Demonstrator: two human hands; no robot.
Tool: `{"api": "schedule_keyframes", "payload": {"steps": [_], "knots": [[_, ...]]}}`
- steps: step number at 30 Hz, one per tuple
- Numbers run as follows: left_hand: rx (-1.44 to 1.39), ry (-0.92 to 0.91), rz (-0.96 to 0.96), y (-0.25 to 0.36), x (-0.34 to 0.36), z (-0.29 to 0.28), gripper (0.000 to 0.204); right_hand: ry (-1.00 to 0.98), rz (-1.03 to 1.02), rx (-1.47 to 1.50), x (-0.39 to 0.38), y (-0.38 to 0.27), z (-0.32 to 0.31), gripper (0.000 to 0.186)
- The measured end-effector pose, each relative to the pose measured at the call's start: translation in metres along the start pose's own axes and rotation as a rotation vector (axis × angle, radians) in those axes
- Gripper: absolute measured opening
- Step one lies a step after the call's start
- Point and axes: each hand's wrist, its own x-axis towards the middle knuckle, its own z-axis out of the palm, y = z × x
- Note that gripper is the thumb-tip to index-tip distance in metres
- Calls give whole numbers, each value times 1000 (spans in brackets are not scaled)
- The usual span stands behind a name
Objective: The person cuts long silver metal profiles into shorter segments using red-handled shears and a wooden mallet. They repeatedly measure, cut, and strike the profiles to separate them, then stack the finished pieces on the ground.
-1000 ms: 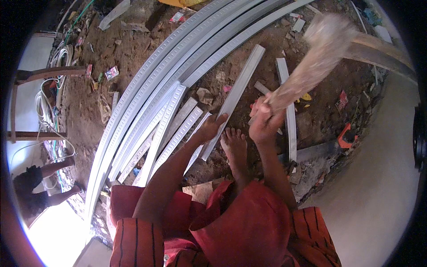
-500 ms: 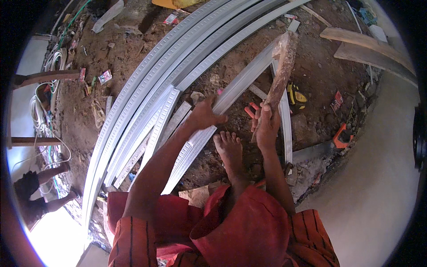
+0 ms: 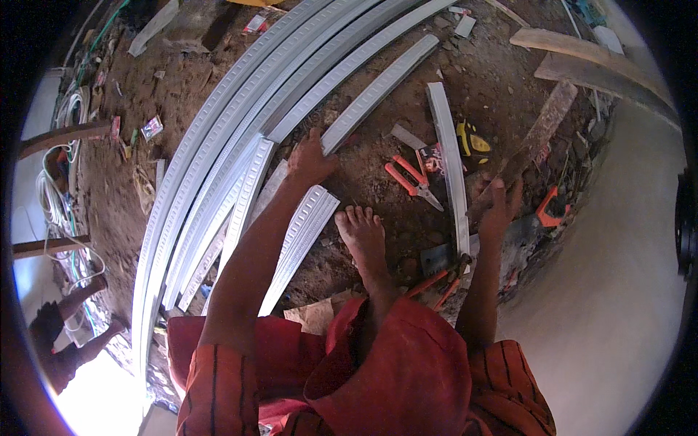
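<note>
Your left hand (image 3: 311,161) lies flat, fingers spread, on a grey ribbed strip (image 3: 378,93) just above the middle of the frame. Your right hand (image 3: 502,207) is closed around the lower end of a rough wooden stick (image 3: 538,134) at centre right.

The strip looks thin, light and springy, likely to flex if you lift it by one end, so take it near its middle and mind the cut edges. Its long axis runs from your left hand up toward the upper right.

The stick looks stiff and fairly light; your grip at its lower end suits swinging it. It points up and right, away from you, well apart from the orange-handled snips (image 3: 411,180) lying between your hands.
</note>
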Motion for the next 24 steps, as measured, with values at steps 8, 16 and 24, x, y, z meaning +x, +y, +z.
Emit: {"api": "schedule_keyframes", "payload": {"steps": [8,16,24], "knots": [[158,170,-103,4,-13,-17,59,-51,-31,302,31,-60,29,45],[331,133,39,-8,-20,-26,57,-218,-659,44,57,-87,87,41],[202,37,-91,3,-26,-34,51,-613,-330,241,62,-68,106,63]]}}
